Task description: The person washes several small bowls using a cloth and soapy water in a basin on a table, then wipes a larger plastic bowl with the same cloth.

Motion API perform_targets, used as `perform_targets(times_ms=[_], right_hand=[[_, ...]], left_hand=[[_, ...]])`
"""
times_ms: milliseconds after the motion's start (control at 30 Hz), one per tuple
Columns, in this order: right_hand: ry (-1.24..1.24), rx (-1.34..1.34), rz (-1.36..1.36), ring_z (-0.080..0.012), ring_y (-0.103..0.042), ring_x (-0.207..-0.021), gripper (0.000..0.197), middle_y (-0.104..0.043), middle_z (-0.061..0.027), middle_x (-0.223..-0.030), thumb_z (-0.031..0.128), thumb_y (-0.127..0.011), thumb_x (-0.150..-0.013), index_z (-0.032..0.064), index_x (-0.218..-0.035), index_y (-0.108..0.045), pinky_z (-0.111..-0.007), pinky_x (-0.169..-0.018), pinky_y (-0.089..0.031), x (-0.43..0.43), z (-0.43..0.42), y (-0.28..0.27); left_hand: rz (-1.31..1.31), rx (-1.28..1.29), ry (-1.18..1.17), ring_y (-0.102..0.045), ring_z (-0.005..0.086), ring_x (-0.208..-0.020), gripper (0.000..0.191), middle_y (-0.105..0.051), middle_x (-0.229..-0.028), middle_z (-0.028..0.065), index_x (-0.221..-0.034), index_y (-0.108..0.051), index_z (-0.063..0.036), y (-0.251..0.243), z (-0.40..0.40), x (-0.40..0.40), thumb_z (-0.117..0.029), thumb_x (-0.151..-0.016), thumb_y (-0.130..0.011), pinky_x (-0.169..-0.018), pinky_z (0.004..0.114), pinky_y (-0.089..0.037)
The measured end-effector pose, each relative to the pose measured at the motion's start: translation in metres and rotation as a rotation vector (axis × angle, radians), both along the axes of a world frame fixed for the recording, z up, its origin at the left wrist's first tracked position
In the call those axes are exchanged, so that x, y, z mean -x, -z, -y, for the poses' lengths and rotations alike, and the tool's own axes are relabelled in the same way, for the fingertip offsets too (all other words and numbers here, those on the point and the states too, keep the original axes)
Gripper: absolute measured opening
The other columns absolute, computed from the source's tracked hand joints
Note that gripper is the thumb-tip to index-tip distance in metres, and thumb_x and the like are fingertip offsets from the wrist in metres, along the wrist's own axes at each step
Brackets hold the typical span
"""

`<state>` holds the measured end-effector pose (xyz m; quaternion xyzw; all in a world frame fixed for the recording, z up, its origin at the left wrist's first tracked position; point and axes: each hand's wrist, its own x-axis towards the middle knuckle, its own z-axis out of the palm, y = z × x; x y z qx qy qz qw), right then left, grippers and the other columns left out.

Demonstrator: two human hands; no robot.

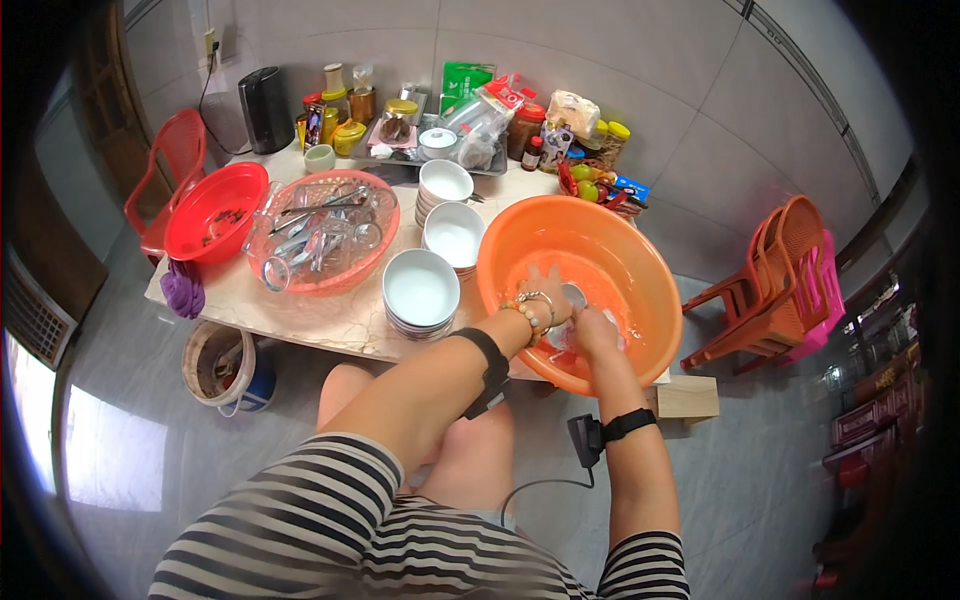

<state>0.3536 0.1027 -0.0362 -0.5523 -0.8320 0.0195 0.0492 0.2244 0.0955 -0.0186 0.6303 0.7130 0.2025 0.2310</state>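
Note:
Both of my hands are down inside a large orange plastic basin (652, 300) that holds some water. My left hand (546, 294) has its fingers spread beside a small round metal-looking item (574, 295), perhaps a spoon or ladle; whether it grips this is unclear. Close on its right, my right hand (596, 330) is curled around something whitish and partly hidden, which I cannot identify. Left of the basin stand three stacks of white bowls: a front stack (421, 289), a middle stack (454, 234) and a back stack (445, 180).
A pink plastic basket (390, 240) holds glasses and utensils. Beyond it is a red basin (259, 180). Jars and packages crowd a metal tray (491, 166) near the wall. A bucket (251, 375) stands on the floor at left, stacked plastic chairs (787, 285) at right.

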Motion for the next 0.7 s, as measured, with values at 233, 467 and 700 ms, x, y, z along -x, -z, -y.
perform_targets(times_ms=[233, 467, 700], right_hand=[[0.28, 0.179, 0.148, -0.0321, -0.058, -0.092, 0.024, -0.061, -0.0181, -0.096, 0.021, -0.054, -0.077, 0.0058, -0.094, -0.062, -0.04, -0.075, -0.047, 0.007, -0.005, -0.017], [0.526, 0.345, -0.35, -0.034, -0.057, -0.095, 0.034, -0.058, -0.0247, -0.1, 0.029, -0.049, -0.084, 0.0005, -0.101, -0.055, -0.04, -0.077, -0.046, -0.019, -0.048, 0.041], [0.232, 0.696, -1.045, -0.0216, -0.058, -0.07, 0.029, -0.058, -0.0091, -0.08, 0.023, -0.052, -0.081, 0.0054, -0.104, -0.049, -0.034, -0.055, -0.046, 0.003, -0.02, -0.001]], left_hand=[[0.212, 0.407, 0.113, -0.053, 0.0306, -0.101, 0.061, -0.054, -0.11, 0.0234, -0.126, -0.04, -0.0065, 0.033, -0.024, 0.0, -0.042, -0.077, -0.05, -0.08, 0.039, -0.045], [0.748, 0.668, 0.281, -0.055, 0.025, -0.099, 0.057, -0.057, -0.108, 0.0162, -0.119, -0.048, -0.0023, 0.022, -0.006, 0.003, -0.048, -0.087, -0.036, -0.087, 0.036, -0.041], [0.708, 0.586, 0.17, -0.058, 0.027, -0.09, 0.058, -0.054, -0.111, 0.0172, -0.119, -0.046, -0.0022, 0.043, -0.027, 0.007, -0.049, -0.088, -0.032, -0.079, 0.037, -0.045]])
